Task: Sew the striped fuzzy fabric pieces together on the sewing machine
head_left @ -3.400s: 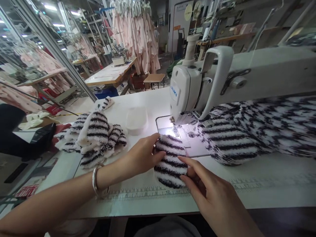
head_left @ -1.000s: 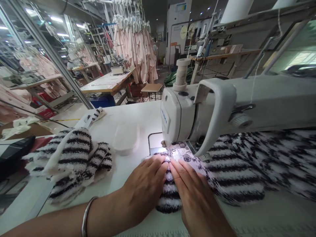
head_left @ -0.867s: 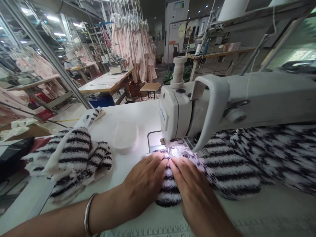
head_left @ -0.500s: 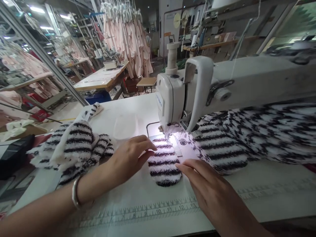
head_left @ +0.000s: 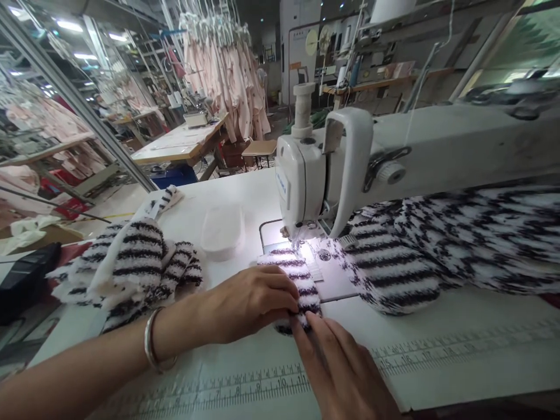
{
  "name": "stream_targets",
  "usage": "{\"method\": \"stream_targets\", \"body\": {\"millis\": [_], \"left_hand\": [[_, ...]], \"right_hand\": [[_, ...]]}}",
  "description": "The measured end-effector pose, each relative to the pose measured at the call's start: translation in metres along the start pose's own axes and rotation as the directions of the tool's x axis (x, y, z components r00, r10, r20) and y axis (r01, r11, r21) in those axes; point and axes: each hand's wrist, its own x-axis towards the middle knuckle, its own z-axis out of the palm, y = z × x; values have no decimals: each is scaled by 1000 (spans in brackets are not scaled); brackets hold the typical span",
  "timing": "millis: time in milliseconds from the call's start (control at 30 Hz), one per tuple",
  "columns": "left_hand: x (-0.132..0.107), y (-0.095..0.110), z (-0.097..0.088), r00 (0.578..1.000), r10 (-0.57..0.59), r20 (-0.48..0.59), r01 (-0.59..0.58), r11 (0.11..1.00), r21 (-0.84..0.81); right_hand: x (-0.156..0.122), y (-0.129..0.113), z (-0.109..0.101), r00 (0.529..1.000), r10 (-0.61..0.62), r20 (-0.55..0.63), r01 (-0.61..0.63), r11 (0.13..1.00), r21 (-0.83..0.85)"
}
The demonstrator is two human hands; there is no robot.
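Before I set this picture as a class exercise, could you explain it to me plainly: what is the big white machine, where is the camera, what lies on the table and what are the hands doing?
The camera sits on the worker's head and looks down at their own two hands, so you see what they see. The large white industrial sewing machine stands on a white worktable with a printed ruler along its near edge; a lamp lights the spot under its needle. The left hand, with a silver bangle on the wrist, and the right hand together pinch the near end of a small fluffy black-and-white striped fabric piece lying in front of the needle. A heap of similar striped pieces lies to the left, a translucent plastic box behind it, and a bigger striped bundle under the machine's arm. Pink garments hang behind.
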Motion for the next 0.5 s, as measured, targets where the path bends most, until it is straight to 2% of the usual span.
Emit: {"method": "stream_targets", "body": {"millis": [267,400,500], "left_hand": [[0,-15,3,998,-28,-55,28,1000,4],[-2,-26,2,994,-49,-97,50,999,9],[-2,-33,4,991,-54,-126,56,998,15]], "right_hand": [[15,8,17,998,22,-54,-20,999,42],[26,12,19,998,56,-6,-56,997,47],[34,15,22,999,23,23,-24,999,32]]}}
